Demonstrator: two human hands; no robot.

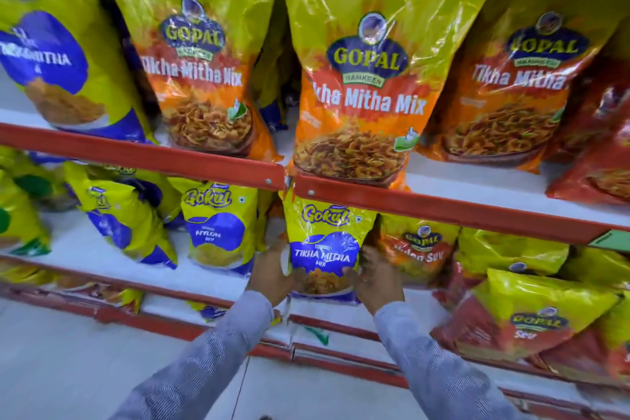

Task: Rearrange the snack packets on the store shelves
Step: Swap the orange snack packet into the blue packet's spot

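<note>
Head view: the left hand [272, 269] clasps the left edge of the Gokul Tikha Mitha packet [324, 242], upright on the middle shelf [218, 278] beneath the red rail [443, 206]; the right hand [376, 278] clasps its right edge. Light, crinkly, slippery film; hold low at both sides.

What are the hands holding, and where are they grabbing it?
Both hands hold one Gokul Tikha Mitha Mix packet by its lower side edges: left hand on its left edge, right hand on its right.

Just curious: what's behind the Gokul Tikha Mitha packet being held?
Both hands grip the Gokul Tikha Mitha packet. Behind its left edge, another packet's orange sliver peeks out; the rest is hidden.
</note>
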